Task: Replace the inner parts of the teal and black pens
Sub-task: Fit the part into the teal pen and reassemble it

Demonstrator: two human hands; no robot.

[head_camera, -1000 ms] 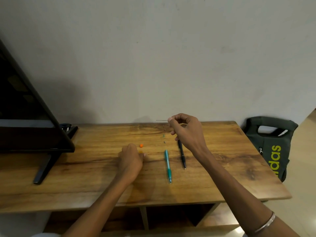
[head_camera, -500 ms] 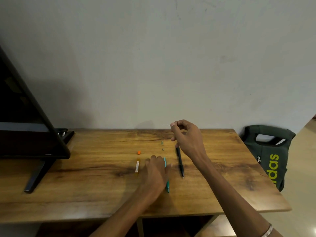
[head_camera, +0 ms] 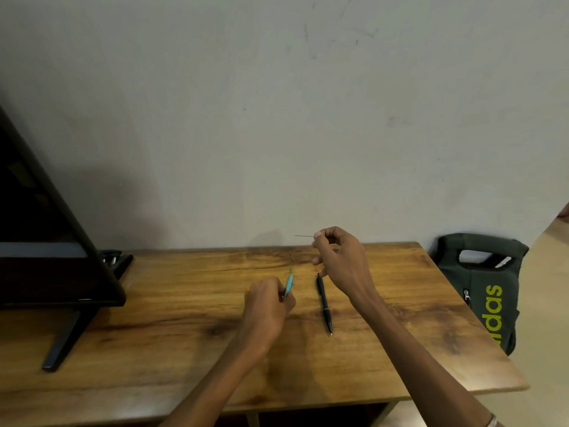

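My left hand grips the teal pen and has raised it off the wooden table, its free end pointing away from me. Held above the table's far edge, my right hand pinches a thin dark refill rod that sticks out to the left. The black pen lies flat on the table just below my right hand, tip toward me. A small orange piece peeks out at the left of my left hand.
A black monitor on a stand fills the left side of the table. A dark green bag with yellow lettering sits on the floor past the table's right edge. The wall runs right behind the table.
My left hand slid right from the orange piece to the teal pen, closed on it and lifted it. My right hand has kept holding the thin rod in about the same place.
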